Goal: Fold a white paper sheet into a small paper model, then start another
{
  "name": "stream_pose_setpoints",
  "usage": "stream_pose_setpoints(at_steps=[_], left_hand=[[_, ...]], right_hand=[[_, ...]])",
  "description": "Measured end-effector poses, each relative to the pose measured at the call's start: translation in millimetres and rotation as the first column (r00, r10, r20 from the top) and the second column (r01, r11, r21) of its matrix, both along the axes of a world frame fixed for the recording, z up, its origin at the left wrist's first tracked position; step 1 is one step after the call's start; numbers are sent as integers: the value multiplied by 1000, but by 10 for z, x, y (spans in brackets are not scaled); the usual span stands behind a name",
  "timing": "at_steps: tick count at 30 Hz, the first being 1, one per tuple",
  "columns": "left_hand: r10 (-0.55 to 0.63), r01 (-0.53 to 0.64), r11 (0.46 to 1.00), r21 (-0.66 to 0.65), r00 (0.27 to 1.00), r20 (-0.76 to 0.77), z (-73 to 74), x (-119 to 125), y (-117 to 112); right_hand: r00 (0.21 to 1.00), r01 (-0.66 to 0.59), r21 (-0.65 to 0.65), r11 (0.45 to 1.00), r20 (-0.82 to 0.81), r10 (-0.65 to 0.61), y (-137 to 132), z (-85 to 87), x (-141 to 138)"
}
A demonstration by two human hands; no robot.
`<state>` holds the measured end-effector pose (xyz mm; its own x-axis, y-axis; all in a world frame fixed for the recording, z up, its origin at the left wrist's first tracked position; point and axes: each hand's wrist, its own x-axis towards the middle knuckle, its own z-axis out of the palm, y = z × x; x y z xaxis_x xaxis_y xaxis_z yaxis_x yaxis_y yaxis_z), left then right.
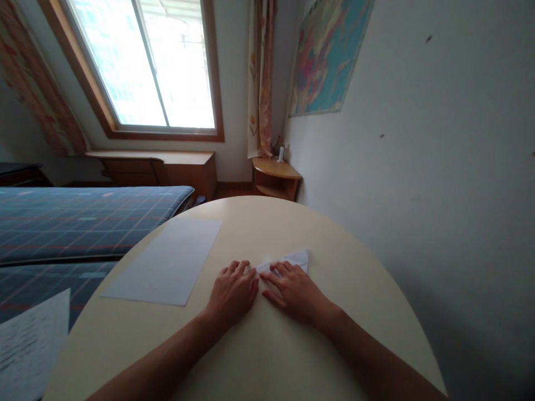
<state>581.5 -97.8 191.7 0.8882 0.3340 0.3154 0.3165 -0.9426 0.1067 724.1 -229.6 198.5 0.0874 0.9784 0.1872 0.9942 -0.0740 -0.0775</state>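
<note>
A folded white paper [300,258] with a pointed shape lies on the round cream table [259,223]. My left hand [234,292] is at its left tip, fingers bent and closed together over the edge; the thumb side faces the other hand. My right hand [295,292] rests on the front part of the same folded paper, palm down, with its fingers apart and the thumb stretched out to the left. Both hands cover much of the paper's near side, so its full outline is hidden.
A flat white sheet [171,262] lies on the table's left side. At the lower left is a paper with writing [35,345]. A plaid mattress [92,223] stands beyond the left edge, a white wall [438,167] to the right, a wooden corner shelf [276,168] behind.
</note>
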Motion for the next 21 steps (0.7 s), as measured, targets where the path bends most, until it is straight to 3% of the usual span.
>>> stream_pose_setpoints(at_steps=[8, 21], left_hand=[[-213, 215, 970, -114, 977, 32, -69, 6, 238], [-138, 136, 990, -35, 988, -74, 9, 13, 71]], right_hand=[[1000, 25, 11, 1000, 3, -25, 45, -48, -36], [1000, -15, -27, 1000, 10, 15, -17, 138, -8]])
